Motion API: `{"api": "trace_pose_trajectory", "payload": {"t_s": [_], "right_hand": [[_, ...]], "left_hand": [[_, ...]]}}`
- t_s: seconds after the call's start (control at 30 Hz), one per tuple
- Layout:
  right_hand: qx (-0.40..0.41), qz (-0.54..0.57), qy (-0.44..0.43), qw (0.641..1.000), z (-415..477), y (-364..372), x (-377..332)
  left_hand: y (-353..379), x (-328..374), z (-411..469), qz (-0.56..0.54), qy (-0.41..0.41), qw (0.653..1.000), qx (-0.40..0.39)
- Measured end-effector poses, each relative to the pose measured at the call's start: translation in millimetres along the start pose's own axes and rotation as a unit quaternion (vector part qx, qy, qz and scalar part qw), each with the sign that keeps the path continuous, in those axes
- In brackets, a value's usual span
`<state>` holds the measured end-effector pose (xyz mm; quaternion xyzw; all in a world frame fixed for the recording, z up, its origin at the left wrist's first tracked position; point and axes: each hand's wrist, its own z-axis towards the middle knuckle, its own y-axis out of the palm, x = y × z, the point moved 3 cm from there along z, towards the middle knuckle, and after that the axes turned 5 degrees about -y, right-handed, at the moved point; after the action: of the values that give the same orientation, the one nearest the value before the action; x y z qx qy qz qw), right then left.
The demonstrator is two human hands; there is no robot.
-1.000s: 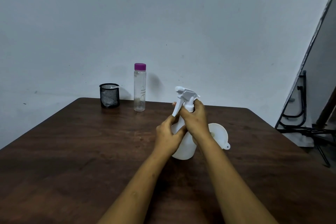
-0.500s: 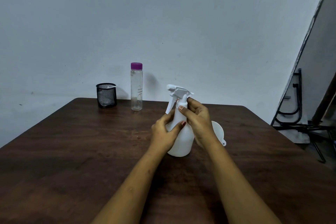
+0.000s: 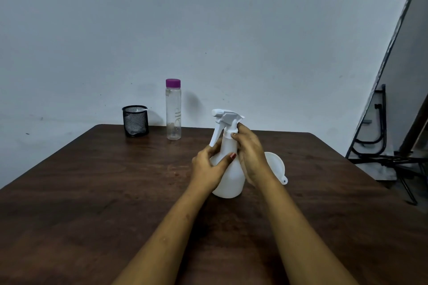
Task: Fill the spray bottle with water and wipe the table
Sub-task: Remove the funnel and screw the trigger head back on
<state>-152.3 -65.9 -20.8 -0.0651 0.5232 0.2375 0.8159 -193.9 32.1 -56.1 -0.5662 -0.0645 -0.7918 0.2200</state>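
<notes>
A white spray bottle (image 3: 229,180) with a trigger head stands upright on the dark wooden table (image 3: 92,192), near its middle. My left hand (image 3: 208,166) wraps around the bottle's body from the left. My right hand (image 3: 251,152) grips the collar just below the trigger head. A white funnel (image 3: 276,165) lies on the table behind my right wrist, partly hidden. A clear water bottle (image 3: 173,111) with a purple cap stands at the far edge; it looks nearly empty.
A black mesh cup (image 3: 135,121) holding something white stands left of the clear bottle by the wall. Black metal frames (image 3: 379,141) lean on the floor beyond the table's right edge.
The nozzle has swung a little further to the left and my right-hand fingers have shifted on the collar. The bottle stays on the table.
</notes>
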Motion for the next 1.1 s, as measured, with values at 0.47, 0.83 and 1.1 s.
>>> {"api": "trace_pose_trajectory", "payload": {"t_s": [0.47,0.83,1.1], "right_hand": [[0.035,-0.052,0.005,0.998,-0.1,2.3,4.0],[0.123,-0.089,-0.060,0.987,-0.5,7.5,5.3],[0.048,-0.023,-0.031,0.998,-2.6,6.1,-0.6]], "left_hand": [[-1.1,-1.2,2.6,0.006,0.029,1.000,0.001],[4.0,1.0,0.7,0.022,0.043,0.999,0.002],[-1.1,-2.7,2.3,0.004,0.025,1.000,-0.001]]}}
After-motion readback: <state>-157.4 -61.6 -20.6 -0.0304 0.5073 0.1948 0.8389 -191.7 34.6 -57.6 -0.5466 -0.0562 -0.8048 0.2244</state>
